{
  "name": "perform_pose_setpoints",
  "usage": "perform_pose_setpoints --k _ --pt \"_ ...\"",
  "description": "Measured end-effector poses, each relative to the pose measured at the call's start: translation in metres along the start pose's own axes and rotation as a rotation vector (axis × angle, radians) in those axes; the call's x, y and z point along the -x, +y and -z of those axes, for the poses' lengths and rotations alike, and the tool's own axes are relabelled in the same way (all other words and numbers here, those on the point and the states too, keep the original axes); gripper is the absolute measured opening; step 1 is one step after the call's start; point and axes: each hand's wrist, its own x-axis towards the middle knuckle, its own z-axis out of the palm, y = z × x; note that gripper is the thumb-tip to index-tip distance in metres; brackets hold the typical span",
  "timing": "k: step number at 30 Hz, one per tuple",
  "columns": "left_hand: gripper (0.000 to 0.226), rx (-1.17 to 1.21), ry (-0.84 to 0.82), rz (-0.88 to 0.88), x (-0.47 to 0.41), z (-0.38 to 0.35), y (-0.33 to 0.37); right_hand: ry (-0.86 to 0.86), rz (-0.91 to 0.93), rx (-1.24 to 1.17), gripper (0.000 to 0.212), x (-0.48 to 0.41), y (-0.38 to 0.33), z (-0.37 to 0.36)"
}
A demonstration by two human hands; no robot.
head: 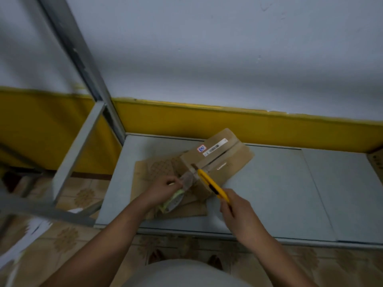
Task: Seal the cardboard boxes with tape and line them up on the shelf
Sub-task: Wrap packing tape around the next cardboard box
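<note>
A brown cardboard box (219, 160) with a white barcode label lies on the grey shelf (269, 193), on top of flattened cardboard (157, 172). My right hand (234, 206) grips a yellow utility knife (213, 186) whose tip sits at the box's near end, by the centre seam. My left hand (163, 188) pinches a strip of clear tape (187, 179) that runs to that same end of the box. A roll of tape (172, 201) shows under my left wrist.
A grey metal shelf post (78, 59) and a slanted brace (76, 154) rise at the left. A white wall with a yellow lower band (228, 123) backs the shelf. Another cardboard edge (376, 162) shows at far right. Patterned floor tiles lie below.
</note>
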Motion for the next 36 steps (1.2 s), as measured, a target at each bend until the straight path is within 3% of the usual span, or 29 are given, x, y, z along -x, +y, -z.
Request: perform_pose_setpoints --k 4,15,19,24,31,34,36 --pt "0.022 -0.032 0.047 -0.035 -0.004 -0.001 0.001 -0.15 -0.002 0.219 0.015 -0.011 -0.017 -0.02" --pt "0.029 -0.121 0.023 -0.107 -0.005 0.001 -0.004 -0.334 -0.028 0.509 0.016 -0.035 -0.053 -0.002" --pt "0.027 -0.121 0.035 -0.101 -0.007 0.0 -0.007 -0.391 -0.02 0.515 0.018 -0.052 -0.075 0.001" --pt "0.029 -0.091 0.029 -0.088 -0.007 -0.001 -0.007 -0.386 -0.075 0.56 0.032 -0.069 -0.08 -0.002" --pt "0.026 -0.023 0.029 -0.058 -0.005 0.013 -0.01 -0.351 -0.074 0.544 0.018 -0.03 -0.035 0.002" --pt "0.029 -0.02 0.055 -0.068 -0.002 0.021 -0.008 -0.336 -0.066 0.575 0.026 -0.01 0.002 -0.008" --pt "0.025 -0.055 0.077 -0.1 0.0 0.025 -0.008 -0.265 -0.02 0.563 0.012 -0.002 0.033 -0.014"
